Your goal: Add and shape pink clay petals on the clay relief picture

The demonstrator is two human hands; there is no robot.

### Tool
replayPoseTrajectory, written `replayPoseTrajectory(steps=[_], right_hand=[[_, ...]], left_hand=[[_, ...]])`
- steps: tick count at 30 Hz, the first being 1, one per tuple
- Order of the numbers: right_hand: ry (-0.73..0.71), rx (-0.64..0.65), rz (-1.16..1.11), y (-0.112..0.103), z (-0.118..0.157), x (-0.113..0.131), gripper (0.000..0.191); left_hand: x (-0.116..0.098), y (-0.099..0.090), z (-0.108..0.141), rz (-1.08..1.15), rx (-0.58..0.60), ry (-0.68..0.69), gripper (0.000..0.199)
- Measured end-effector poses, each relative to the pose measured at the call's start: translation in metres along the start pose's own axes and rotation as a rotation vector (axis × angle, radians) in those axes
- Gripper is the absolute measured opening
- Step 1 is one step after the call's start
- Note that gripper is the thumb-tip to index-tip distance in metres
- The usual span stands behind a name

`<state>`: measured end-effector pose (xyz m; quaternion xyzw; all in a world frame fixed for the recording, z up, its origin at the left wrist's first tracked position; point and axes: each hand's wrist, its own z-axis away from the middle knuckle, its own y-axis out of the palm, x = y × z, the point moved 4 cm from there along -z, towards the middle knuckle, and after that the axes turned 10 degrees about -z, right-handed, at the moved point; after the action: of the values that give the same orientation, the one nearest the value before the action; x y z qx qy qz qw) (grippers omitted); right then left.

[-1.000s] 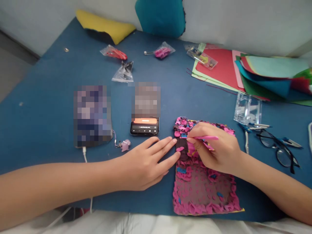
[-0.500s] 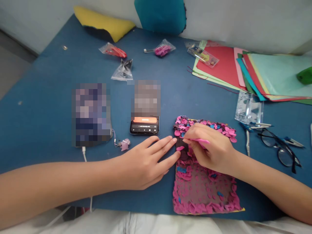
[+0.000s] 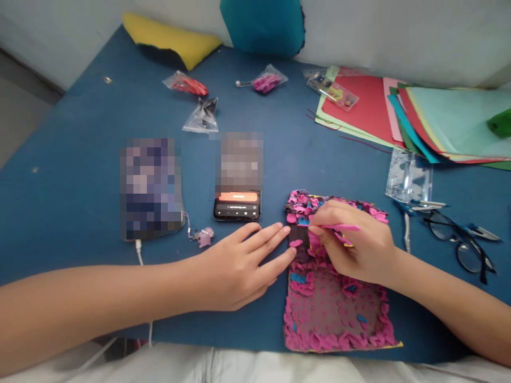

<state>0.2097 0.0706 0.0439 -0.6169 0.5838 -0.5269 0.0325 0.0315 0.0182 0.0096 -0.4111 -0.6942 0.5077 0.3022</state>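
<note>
A rectangular panel (image 3: pixel 335 314) covered with pink, dark and blue clay pieces lies flat at the table's front right. My right hand (image 3: pixel 351 242) is over its upper half, fingers pinched round a thin pink modelling tool (image 3: pixel 343 227); the tool's tip is near a dark strip (image 3: pixel 298 242) of the panel. Part of the panel is hidden under this hand. My left hand (image 3: pixel 249 266) rests with its fingers stretched out, fingertips touching the panel's left edge beside the dark strip. A small pink clay piece (image 3: pixel 296 243) sits on that strip.
Left of the panel lie a phone (image 3: pixel 237 210), a blurred tablet-like device (image 3: pixel 151 186) with a white cable, and a small charm (image 3: pixel 204 236). Glasses (image 3: pixel 459 244) and a compass (image 3: pixel 429 205) are at right. Behind are coloured papers (image 3: pixel 359 106) and small plastic bags (image 3: pixel 202 116).
My right hand and the pink tool have shifted slightly right, uncovering more of the dark strip. My left hand stays in place.
</note>
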Motion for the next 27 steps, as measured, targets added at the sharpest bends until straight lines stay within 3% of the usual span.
replayPoseTrajectory(steps=[11,18,27], right_hand=[[-0.008,0.033,0.009,0.004,0.001,-0.003,0.019],[0.05,-0.053,-0.031,-0.008,0.002,0.004,0.018],[0.009,-0.026,-0.055,0.0,0.008,0.0,0.016]], left_hand=[[-0.001,0.001,0.0,-0.008,-0.004,0.001,0.036],[0.0,0.001,0.0,-0.009,0.01,0.008,0.037],[0.0,0.005,0.002,-0.009,-0.015,-0.003,0.037]])
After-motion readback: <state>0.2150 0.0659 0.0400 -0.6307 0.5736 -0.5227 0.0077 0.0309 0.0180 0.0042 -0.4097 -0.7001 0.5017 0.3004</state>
